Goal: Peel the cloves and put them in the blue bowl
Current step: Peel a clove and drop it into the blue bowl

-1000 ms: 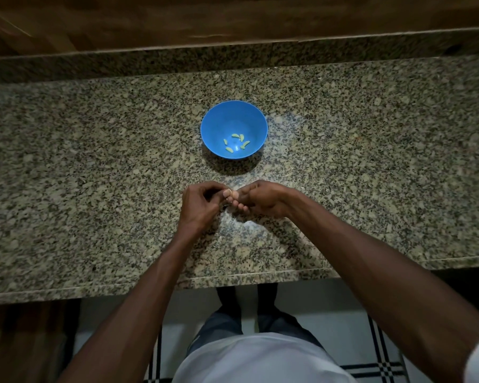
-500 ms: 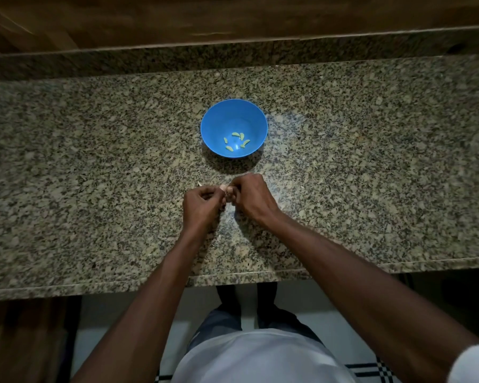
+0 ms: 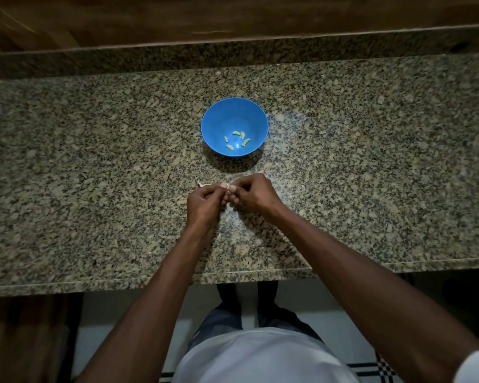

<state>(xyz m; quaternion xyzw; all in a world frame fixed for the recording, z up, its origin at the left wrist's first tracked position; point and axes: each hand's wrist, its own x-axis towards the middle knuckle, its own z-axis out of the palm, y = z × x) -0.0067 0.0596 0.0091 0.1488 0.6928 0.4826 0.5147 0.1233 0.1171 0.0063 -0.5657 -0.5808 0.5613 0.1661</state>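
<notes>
Both hands closer to blue bowl than a second ago. Left hand and right hand pinch clove between fingertips above table, peeling underway. Five peeled cloves in bowl.

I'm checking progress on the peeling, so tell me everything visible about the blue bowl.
The round blue bowl, plastic by its look, stands upright on the speckled granite counter, beyond both hands and apart from them. Its inside is smooth and glossy, with about five small pale yellow-green peeled cloves lying loose at the bottom. It casts a dark shadow on its near side. Nothing else touches it.
</notes>
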